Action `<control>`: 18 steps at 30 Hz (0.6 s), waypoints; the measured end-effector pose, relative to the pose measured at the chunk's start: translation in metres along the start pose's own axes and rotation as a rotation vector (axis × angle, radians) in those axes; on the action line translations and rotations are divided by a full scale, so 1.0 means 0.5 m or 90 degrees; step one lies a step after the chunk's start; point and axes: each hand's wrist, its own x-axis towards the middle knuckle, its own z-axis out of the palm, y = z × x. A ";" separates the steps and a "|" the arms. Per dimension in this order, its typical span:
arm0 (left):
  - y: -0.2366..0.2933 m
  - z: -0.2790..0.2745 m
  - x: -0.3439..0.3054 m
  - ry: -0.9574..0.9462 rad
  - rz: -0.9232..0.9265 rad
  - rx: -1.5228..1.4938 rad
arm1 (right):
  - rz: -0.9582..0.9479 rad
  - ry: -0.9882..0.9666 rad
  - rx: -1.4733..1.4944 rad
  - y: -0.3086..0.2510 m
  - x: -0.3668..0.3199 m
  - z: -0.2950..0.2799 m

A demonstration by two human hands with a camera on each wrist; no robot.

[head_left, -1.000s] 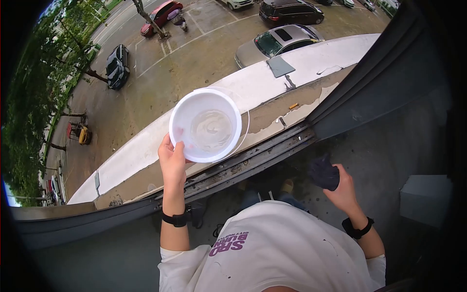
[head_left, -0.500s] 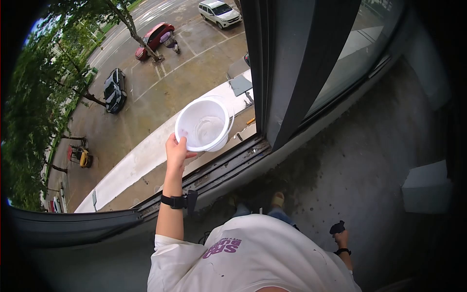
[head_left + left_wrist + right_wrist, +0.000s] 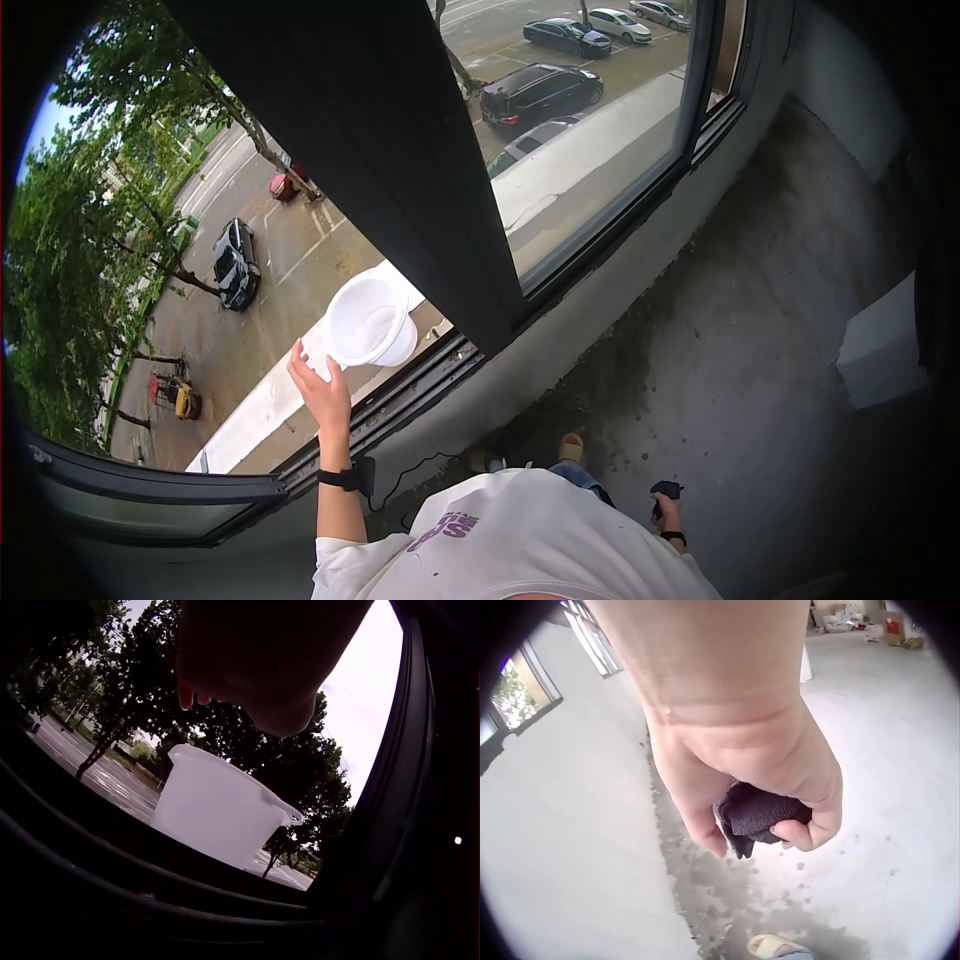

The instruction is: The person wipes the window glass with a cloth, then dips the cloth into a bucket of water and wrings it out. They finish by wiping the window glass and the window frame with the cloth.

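Note:
A white plastic bucket [image 3: 368,325] stands on the outer ledge just beyond the window track. My left hand [image 3: 322,390] is beside its near left side, fingers spread and thumb apart, gripping nothing. In the left wrist view a gap shows between the hand [image 3: 255,667] and the bucket [image 3: 214,802], whose outer wall faces me. Low at my right side, my right hand [image 3: 668,512] holds a dark cloth [image 3: 664,490]. The right wrist view shows the fingers and thumb of that hand [image 3: 742,761] curled round the bunched cloth [image 3: 765,814].
A dark window frame [image 3: 400,190] rises right of the bucket, with a glass pane [image 3: 590,130] beyond. The window track [image 3: 400,385] runs along the sill. Parked cars [image 3: 236,265] and trees lie outside below. A black cable [image 3: 405,470] hangs near the wall; the grey floor [image 3: 660,390] has wet patches.
My left hand has let go of the bucket, which now stands on the ledge. My right hand has dropped lower with the cloth. The view has swung right, bringing in more window frame and floor.

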 end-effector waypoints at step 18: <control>0.291 0.292 -0.462 -0.572 -0.534 -0.522 | -1.100 -0.826 -0.321 -0.465 -0.452 0.392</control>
